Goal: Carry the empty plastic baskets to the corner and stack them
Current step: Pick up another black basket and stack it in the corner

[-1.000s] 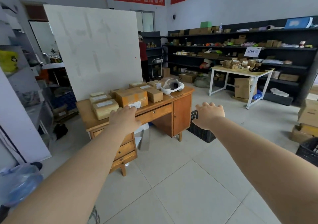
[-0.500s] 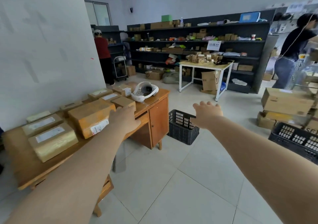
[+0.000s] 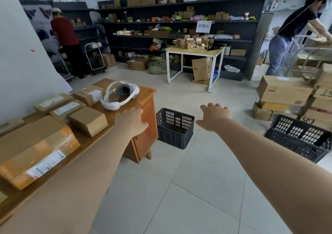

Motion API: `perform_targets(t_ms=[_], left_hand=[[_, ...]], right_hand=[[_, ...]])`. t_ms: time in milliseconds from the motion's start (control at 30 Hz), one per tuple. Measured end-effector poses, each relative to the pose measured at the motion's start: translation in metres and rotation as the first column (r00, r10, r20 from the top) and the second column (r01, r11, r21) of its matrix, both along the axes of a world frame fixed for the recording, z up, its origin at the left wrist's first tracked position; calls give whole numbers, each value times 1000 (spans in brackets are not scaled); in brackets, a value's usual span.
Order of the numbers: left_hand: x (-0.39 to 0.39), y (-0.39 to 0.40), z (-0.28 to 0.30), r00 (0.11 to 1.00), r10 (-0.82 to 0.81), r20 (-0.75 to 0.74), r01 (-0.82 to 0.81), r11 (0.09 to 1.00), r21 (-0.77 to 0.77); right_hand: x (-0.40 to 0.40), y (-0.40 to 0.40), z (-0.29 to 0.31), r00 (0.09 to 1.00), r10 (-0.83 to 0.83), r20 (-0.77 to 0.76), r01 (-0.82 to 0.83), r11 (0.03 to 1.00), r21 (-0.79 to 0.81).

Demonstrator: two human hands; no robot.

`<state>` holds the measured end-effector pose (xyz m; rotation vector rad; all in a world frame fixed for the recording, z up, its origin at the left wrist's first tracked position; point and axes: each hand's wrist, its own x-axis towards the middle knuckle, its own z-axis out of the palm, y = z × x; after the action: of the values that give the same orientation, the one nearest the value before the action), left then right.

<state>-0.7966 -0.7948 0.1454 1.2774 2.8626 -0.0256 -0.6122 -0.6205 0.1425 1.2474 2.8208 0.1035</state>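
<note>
A black plastic basket (image 3: 175, 128) stands empty on the tiled floor, right beside the wooden desk (image 3: 143, 135). A second black basket (image 3: 298, 137) sits on the floor at the right, in front of stacked cartons. Both my arms are stretched forward. My left hand (image 3: 132, 121) hovers over the desk's corner, just left of the near basket, fingers apart and empty. My right hand (image 3: 213, 116) is above and to the right of that basket, fingers spread, holding nothing. Neither hand touches a basket.
The desk carries several cardboard parcels (image 3: 36, 147) and a white headset (image 3: 119, 97). Stacked cartons (image 3: 285, 93) fill the right side. A white-legged table (image 3: 195, 54) and dark shelves (image 3: 179, 21) stand behind. One person (image 3: 66, 41) is at the back left, another (image 3: 294, 30) at the right.
I have moved forward and turned right. The near basket has come fully out from behind the desk, and the second basket and cartons have come into view. Both hands stay outstretched.
</note>
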Motion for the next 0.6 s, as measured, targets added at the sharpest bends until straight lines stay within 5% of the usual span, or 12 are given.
perform_targets(t_ms=[600], left_hand=[[-194,310,-85,983,-115,143,118,993,-11]], right_hand=[[-167,287,-86,986,-83,142,104,984,-148]])
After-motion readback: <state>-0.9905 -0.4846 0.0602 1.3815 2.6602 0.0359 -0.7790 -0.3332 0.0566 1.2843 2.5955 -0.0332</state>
